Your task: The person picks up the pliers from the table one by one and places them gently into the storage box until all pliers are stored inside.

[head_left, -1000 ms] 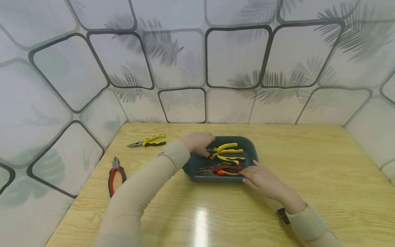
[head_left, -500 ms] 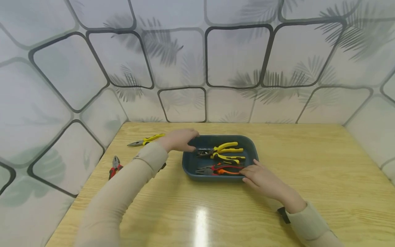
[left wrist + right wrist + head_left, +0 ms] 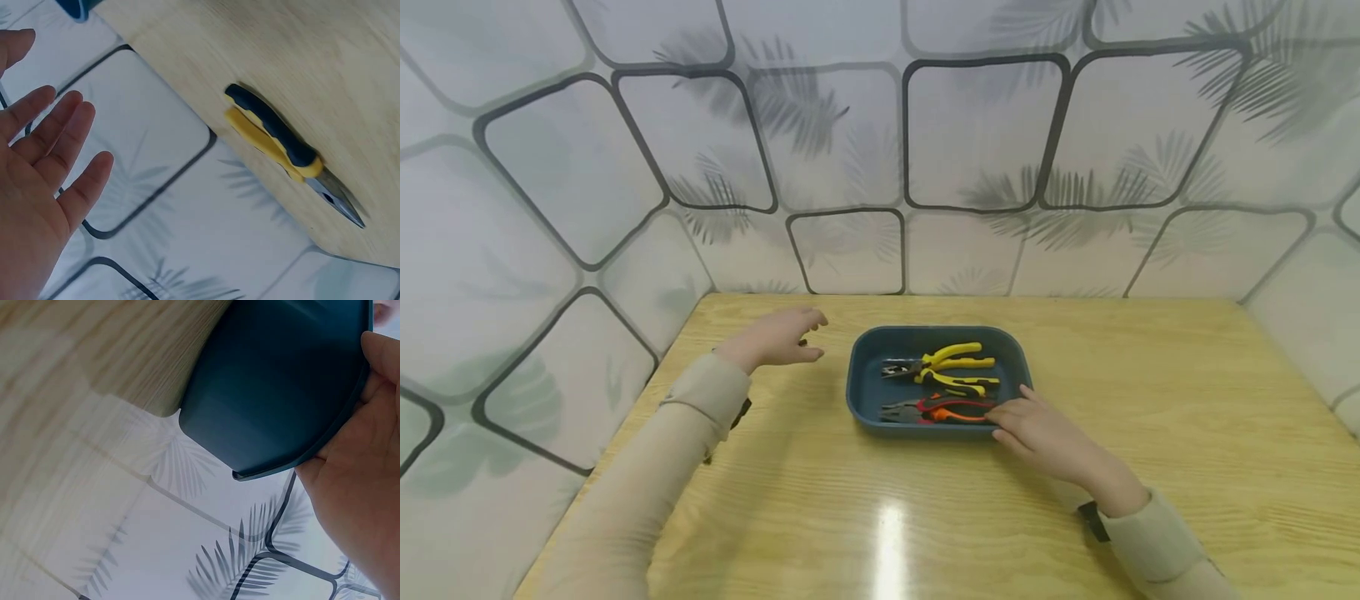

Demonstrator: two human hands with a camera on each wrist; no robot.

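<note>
My left hand [image 3: 775, 337] hovers left of the dark blue tray [image 3: 868, 387], fingers loosely extended and holding nothing. In the left wrist view, yellow-and-black needle-nose pliers [image 3: 275, 140] lie on the table beside the left hand [image 3: 47, 169]; in the head view the hand and sleeve cover them. My right hand [image 3: 1048, 437] grips the tray's front right corner, fingers over the rim and thumb outside. Inside the tray lie yellow-handled pliers [image 3: 928, 362], yellow-and-black-handled pliers [image 3: 955, 386], and red-and-black and orange-handled pliers [image 3: 955, 416] close together near the front wall.
The wooden table [image 3: 1150, 375] meets a patterned cloth [image 3: 977, 133] at the back and sides. My left sleeve [image 3: 625, 492] stretches across the table's left part, hiding what lies beneath.
My left hand has withdrawn from the tray and moved left over the needle-nose pliers. The sleeve now hides the red-and-black pliers on the table. My right hand stays on the tray.
</note>
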